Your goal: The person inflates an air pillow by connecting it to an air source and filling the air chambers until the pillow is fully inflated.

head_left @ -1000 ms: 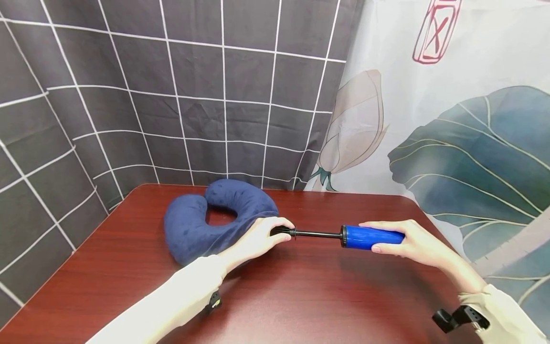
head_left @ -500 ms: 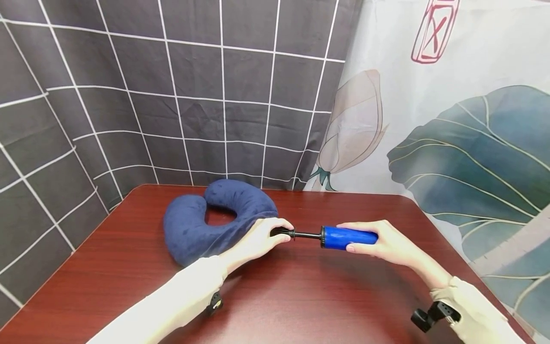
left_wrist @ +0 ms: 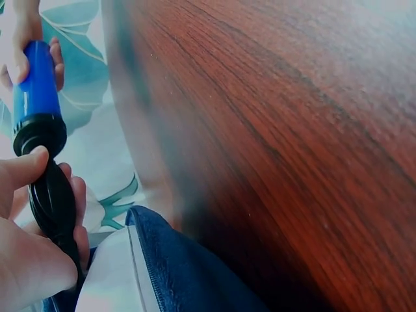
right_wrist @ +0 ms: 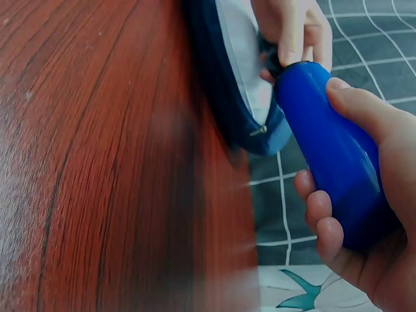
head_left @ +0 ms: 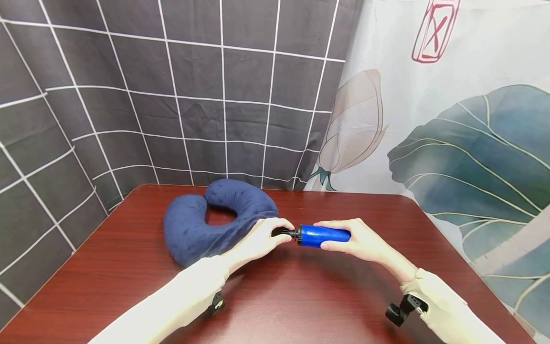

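A hand pump with a blue barrel is held level between both hands above the table. My left hand grips its black handle, fingers and thumb curled round it. The right hand wraps round the barrel, close to the left one. The pump's rod is nearly all inside the barrel. Beside the left hand lies a navy U-shaped neck pillow. In the left wrist view its cover gapes at a zipper, with a pale inner part showing.
The reddish-brown wooden table runs under everything. Behind it hangs a dark grey curtain with a white grid. A pale curtain with a lotus print covers the right side.
The right hand has moved left with the blue barrel, pushing it over the rod until little of the rod shows. My left hand and the pillow have stayed in place.
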Demonstrator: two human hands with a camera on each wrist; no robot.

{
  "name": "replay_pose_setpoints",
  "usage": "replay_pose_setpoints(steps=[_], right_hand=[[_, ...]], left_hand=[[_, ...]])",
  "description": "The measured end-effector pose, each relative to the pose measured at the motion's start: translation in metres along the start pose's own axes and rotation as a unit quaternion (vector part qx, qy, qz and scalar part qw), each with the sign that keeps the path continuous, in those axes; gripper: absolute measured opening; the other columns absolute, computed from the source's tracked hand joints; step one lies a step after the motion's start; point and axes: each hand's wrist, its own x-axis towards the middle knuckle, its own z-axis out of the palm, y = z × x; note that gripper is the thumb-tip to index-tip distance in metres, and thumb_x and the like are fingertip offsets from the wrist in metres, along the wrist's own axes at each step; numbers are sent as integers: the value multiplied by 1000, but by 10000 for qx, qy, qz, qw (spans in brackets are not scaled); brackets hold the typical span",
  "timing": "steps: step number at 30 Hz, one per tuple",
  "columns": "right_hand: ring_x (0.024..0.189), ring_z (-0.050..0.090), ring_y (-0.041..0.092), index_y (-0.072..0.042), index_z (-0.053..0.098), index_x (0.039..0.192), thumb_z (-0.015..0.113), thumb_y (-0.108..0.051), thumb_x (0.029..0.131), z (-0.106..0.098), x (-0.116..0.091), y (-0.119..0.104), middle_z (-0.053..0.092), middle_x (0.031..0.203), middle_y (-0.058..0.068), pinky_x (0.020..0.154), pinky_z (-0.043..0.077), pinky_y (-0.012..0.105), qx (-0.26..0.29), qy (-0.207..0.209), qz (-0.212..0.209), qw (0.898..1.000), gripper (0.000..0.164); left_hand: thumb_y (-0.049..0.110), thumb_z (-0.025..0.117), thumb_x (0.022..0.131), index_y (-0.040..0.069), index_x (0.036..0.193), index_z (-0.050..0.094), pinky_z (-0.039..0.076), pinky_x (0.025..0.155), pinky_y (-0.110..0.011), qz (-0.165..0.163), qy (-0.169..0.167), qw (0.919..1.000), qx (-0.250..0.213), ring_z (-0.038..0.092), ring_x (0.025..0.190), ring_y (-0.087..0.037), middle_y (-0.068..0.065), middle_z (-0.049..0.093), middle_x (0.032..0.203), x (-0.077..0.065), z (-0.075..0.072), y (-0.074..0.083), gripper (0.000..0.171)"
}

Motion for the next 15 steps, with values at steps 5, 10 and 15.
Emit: replay_pose_setpoints(steps=[5, 10, 15], right_hand=[[91, 65, 13, -36, 63, 129, 77, -44, 83, 1, 2, -3, 72, 110, -9, 74, 54, 27, -84, 48, -60, 9999, 49], [90, 66, 11, -39, 62, 129, 77, -45, 82, -2, 3, -3, 72, 109, -9, 73, 55, 26, -238, 48, -133, 9996, 49], [91, 66, 9, -39, 61, 131, 77, -47, 82, -5, 0, -3, 72, 113, -10, 72, 55, 24, -402, -10, -205, 9990, 52]], left_hand=[[22, 70, 91, 16, 111, 71, 51, 91, -31, -60, -33, 10000, -53, 64, 96, -16, -2, 73, 107, 0, 1, -1, 21], [24, 70, 91, 17, 111, 71, 51, 90, -31, -78, -1, 10000, -51, 64, 96, -16, -1, 73, 106, 0, 0, -1, 21], [24, 70, 91, 16, 111, 71, 51, 92, -32, 31, 4, 10000, 14, 64, 96, -16, -1, 73, 107, -1, 0, -2, 21]])
